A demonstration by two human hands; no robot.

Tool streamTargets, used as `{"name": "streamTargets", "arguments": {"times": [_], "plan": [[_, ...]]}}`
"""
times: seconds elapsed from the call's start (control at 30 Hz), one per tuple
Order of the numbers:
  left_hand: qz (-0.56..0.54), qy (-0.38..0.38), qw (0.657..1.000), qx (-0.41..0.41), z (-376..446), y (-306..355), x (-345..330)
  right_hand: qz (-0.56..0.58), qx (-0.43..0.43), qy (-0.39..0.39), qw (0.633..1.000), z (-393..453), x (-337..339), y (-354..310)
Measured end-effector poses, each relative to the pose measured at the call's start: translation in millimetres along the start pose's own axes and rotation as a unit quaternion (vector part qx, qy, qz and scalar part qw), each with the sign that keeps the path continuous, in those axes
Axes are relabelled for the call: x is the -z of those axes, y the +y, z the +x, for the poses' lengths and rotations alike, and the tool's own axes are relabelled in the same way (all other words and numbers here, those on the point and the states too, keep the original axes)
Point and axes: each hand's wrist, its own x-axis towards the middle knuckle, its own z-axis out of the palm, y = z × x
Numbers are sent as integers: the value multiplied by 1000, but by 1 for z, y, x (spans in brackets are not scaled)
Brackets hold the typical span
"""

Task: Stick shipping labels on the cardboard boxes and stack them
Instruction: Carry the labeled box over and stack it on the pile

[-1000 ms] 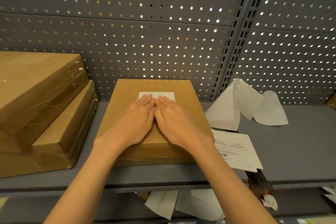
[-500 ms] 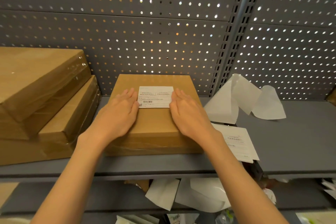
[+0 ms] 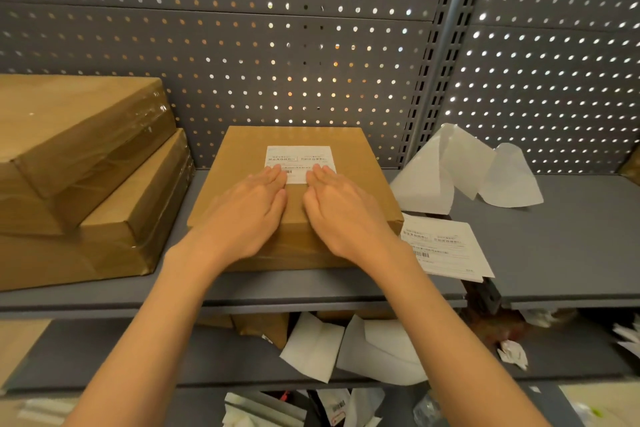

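Observation:
A flat cardboard box (image 3: 360, 163) lies in the middle of the grey shelf (image 3: 571, 246). A white shipping label (image 3: 299, 156) sits on its top, near the far edge. My left hand (image 3: 249, 215) and my right hand (image 3: 343, 215) lie flat side by side on the box top, fingers straight, fingertips pressing the label's near edge. To the left, two larger cardboard boxes (image 3: 79, 170) are stacked, the upper one lying askew.
A sheet of unused labels (image 3: 446, 246) lies on the shelf just right of the box. Peeled white backing paper (image 3: 460, 170) is crumpled behind it against the perforated back wall. More paper scraps and boxes lie on the lower shelf (image 3: 346, 347).
My hands first covered the label together, then slid apart to its sides. Now they have drawn back together, fingertips on the label's near edge.

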Motion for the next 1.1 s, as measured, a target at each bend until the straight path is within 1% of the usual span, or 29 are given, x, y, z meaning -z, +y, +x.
{"name": "streamTargets", "arguments": {"times": [0.2, 0.4, 0.47, 0.5, 0.53, 0.57, 0.63, 0.7, 0.77, 0.83, 0.87, 0.93, 1.1], "plan": [[19, 18, 1000, 10, -12, -12, 5, -8, -47, 24, 999, -12, 3, 22], [64, 38, 997, 22, -22, -19, 8, -21, -44, 64, 997, -16, -3, 29], [89, 73, 993, 22, -23, -25, 6, -15, -51, 79, 995, -18, -1, 29], [78, 104, 991, 33, -24, -28, 5, -3, -60, 98, 993, -20, 0, 29], [42, 139, 988, 59, -25, -30, 5, 27, -79, 121, 989, -23, 3, 30], [-12, 169, 981, 96, -27, -32, 5, 79, -105, 139, 981, -26, 4, 31], [-141, 197, 955, 169, -31, -37, 3, 221, -172, 154, 948, -31, 5, 35], [-266, 191, 920, 214, -32, -43, -1, 344, -237, 143, 897, -33, 3, 39], [-390, 178, 868, 249, -30, -48, -6, 412, -289, 124, 855, -35, 0, 42], [-487, 145, 817, 272, -28, -50, -9, 445, -305, 105, 835, -36, -2, 42], [-515, 129, 801, 277, -28, -49, -10, 458, -305, 101, 829, -37, -3, 41], [-533, 110, 791, 279, -27, -49, -11, 463, -298, 104, 828, -37, -4, 40], [-531, 116, 798, 260, -28, -47, -14, 467, -271, 121, 833, -40, -3, 39]]}}
